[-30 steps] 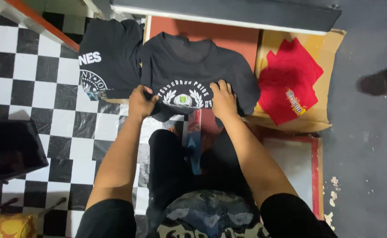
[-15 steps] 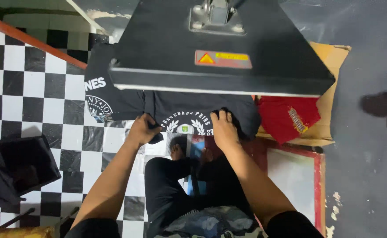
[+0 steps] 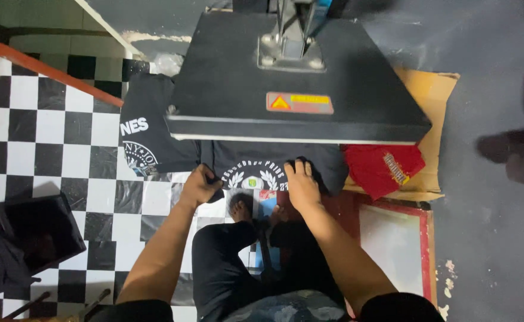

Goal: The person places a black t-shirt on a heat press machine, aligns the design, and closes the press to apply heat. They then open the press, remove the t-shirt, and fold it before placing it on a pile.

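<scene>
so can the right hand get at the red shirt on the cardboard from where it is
Probably yes. The right hand rests on the black shirt, and the red shirt lies just to its right on the cardboard. Its front part shows below the press plate, with nothing between.

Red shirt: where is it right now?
In the head view the red shirt lies right of the black shirt, on the cardboard, partly under the press plate's right corner.

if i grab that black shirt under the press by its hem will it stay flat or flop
Likely flop: the black shirt is thin cloth, and its hem bunches under the left hand. Probably light, since the right hand shifts it with fingertips. The press plate covers most of it, so it may drag.
</scene>
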